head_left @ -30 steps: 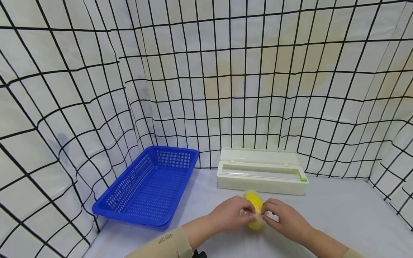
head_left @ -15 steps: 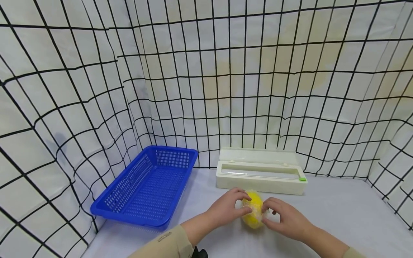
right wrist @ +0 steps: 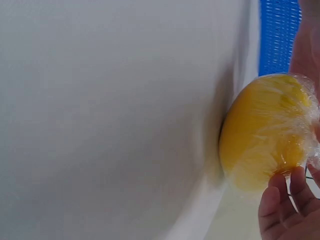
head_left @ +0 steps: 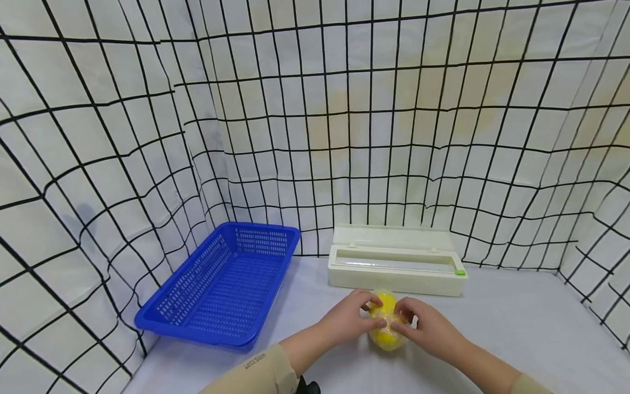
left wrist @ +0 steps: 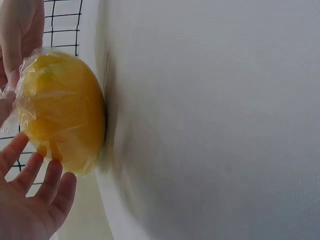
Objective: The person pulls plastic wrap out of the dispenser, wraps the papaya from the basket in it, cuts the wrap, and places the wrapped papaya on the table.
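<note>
A yellow oval fruit point(head_left: 385, 340) wrapped in clear cling film point(right wrist: 312, 125) sits on the white table in front of me. My left hand point(head_left: 346, 319) holds its left side, the thumb on top and the fingers round the far end; in the left wrist view those fingertips point(left wrist: 54, 165) touch the film spread over the fruit. From the right, my right hand point(head_left: 433, 330) pinches gathered film at the top of the fruit between thumb and fingers. Bunched, wrinkled film shows between the two hands, while the fruit's lower side looks smooth.
Behind the fruit stands a white cling film dispenser point(head_left: 396, 280), lid raised, with a roll inside and a green slider at its right end. A blue plastic basket point(head_left: 231, 295) lies to the left. Black-gridded white cloth walls point(head_left: 364, 126) enclose the table point(head_left: 512, 312).
My left hand has let go of the pinched film and spread round the fruit's left side. The right thumb and fingers have moved left over the fruit's top.
</note>
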`<state>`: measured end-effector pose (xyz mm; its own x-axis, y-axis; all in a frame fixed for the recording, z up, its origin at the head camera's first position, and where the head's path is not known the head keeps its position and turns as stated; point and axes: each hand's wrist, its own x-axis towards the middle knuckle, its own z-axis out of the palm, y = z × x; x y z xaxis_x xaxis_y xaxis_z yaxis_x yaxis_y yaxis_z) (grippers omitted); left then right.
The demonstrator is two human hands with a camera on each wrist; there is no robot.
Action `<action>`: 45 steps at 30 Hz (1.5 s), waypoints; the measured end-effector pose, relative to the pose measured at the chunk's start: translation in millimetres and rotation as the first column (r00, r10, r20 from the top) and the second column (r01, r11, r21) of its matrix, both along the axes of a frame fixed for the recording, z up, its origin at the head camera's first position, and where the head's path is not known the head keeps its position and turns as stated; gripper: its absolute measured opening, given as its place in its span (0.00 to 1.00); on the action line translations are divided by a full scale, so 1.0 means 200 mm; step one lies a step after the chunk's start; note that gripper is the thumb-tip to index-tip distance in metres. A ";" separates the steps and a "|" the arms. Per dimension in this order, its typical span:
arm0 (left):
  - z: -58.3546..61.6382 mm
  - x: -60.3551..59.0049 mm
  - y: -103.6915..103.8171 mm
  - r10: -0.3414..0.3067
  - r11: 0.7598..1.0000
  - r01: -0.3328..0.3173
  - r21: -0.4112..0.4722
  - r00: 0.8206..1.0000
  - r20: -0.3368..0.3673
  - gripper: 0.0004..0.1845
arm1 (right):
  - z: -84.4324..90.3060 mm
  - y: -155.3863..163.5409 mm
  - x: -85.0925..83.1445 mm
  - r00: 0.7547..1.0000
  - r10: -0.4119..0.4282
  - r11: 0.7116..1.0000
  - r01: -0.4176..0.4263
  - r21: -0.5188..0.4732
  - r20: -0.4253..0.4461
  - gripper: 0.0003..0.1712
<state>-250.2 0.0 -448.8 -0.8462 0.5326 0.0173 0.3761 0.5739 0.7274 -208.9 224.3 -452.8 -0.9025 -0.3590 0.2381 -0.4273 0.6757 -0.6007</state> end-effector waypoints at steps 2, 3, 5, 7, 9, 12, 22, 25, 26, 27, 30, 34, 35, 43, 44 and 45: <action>0.00 -0.01 -0.01 -0.023 1.000 0.023 0.010 1.000 0.015 0.17 | 0.00 0.00 -0.01 0.998 -0.002 0.999 0.004 -0.039 0.060 0.16; 0.00 -0.01 -0.02 -0.035 0.999 0.034 0.018 0.999 0.021 0.16 | 0.00 0.00 -0.02 0.996 -0.002 0.998 0.007 -0.056 0.087 0.17; 0.00 -0.03 -0.03 -0.055 0.998 0.054 0.031 0.998 0.024 0.15 | 0.00 0.00 -0.02 0.992 -0.003 0.997 0.013 -0.082 0.126 0.18; -0.01 -0.04 -0.03 -0.066 0.997 0.065 0.044 0.998 0.023 0.14 | 0.00 0.00 -0.02 0.987 -0.005 0.995 0.021 -0.096 0.160 0.19; -0.02 -0.05 -0.03 -0.067 0.997 0.066 0.051 0.997 0.024 0.13 | 0.01 0.00 -0.02 0.984 -0.013 0.994 0.032 -0.103 0.179 0.20; -0.04 -0.06 -0.03 -0.055 0.997 0.052 0.056 0.998 0.035 0.13 | 0.02 0.00 0.00 0.985 -0.062 0.992 0.078 -0.095 0.162 0.23; -0.04 -0.04 0.00 -0.001 0.997 -0.004 0.074 0.998 0.070 0.12 | 0.04 -0.01 0.10 0.832 0.087 0.961 0.074 0.266 -0.547 0.21; -0.05 -0.04 0.01 0.006 0.996 -0.011 0.086 0.998 0.068 0.13 | 0.03 -0.02 0.13 0.852 0.136 0.930 0.067 0.362 -0.506 0.21; -0.05 -0.04 0.01 0.007 0.996 -0.013 0.087 0.998 0.066 0.13 | 0.03 -0.03 0.13 0.868 0.139 0.917 0.069 0.392 -0.478 0.22; -0.05 -0.04 0.01 0.008 0.996 -0.013 0.087 0.998 0.061 0.13 | 0.02 -0.03 0.14 0.882 0.141 0.906 0.068 0.418 -0.449 0.23; -0.04 -0.04 0.02 0.010 0.996 -0.014 0.086 0.998 0.055 0.12 | 0.02 -0.03 0.15 0.897 0.153 0.891 0.056 0.450 -0.415 0.23; -0.03 -0.05 0.01 0.017 0.996 -0.022 0.086 0.998 0.064 0.11 | 0.02 -0.02 0.12 0.882 0.183 0.905 0.021 0.424 -0.434 0.22; -0.03 -0.05 0.01 0.016 0.996 -0.022 0.089 0.998 0.066 0.11 | 0.02 -0.02 0.12 0.882 0.187 0.908 0.013 0.418 -0.433 0.22; -0.03 -0.04 -0.01 0.028 0.993 -0.033 0.110 0.999 0.044 0.12 | 0.00 0.02 0.11 0.907 0.127 0.936 0.025 0.352 -0.402 0.24; -0.03 -0.03 -0.02 0.052 0.992 -0.056 0.113 0.998 0.044 0.11 | -0.01 0.03 0.11 0.918 0.117 0.937 0.024 0.347 -0.378 0.24; -0.03 -0.03 -0.03 0.081 0.990 -0.085 0.115 0.996 0.037 0.11 | -0.01 0.04 0.11 0.929 0.111 0.941 0.016 0.338 -0.354 0.25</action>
<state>-256.4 -5.7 -454.6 -0.8886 0.4562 0.0469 0.3056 0.5128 0.8022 -186.2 231.4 -454.1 -0.7557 -0.5143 0.4055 -0.6085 0.7802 -0.1446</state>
